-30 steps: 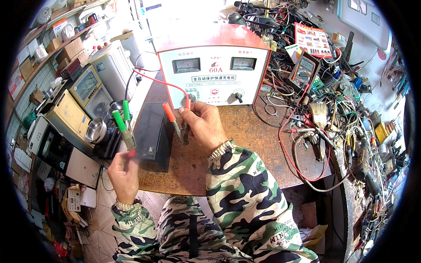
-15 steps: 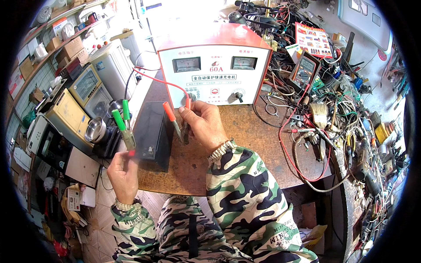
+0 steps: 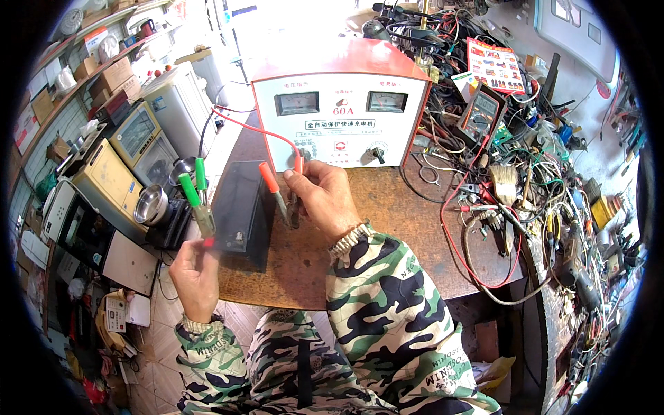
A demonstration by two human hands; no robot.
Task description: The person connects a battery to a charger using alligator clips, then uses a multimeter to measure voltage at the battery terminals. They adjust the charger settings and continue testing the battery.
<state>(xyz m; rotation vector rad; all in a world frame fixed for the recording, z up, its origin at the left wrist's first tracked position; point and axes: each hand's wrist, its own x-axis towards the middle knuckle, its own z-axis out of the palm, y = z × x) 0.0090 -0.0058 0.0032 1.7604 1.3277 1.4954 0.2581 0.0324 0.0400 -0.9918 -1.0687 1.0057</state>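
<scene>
A black box-shaped battery (image 3: pixel 238 207) stands on the wooden bench, a small metal terminal on its near right corner. My left hand (image 3: pixel 194 280) is closed in a pinch at the near left corner, by a small red piece (image 3: pixel 209 243); what the fingertips grip is mostly hidden. Just above it, a green-handled clip (image 3: pixel 203 216) stands against the battery's left side. Right of the battery, my right hand (image 3: pixel 324 196) pinches a red-handled clip (image 3: pixel 279 197) by one handle, its metal jaws pointing down. A red cable runs up from that clip.
Behind the battery stands a red-topped white charger (image 3: pixel 342 111) with two meters and knobs. To the right lie a multimeter (image 3: pixel 481 116), a brush (image 3: pixel 504 183), scissors and tangled cables. Metal bowls (image 3: pixel 151 205) and appliances line the left. The bench's front edge (image 3: pixel 290 306) is near me.
</scene>
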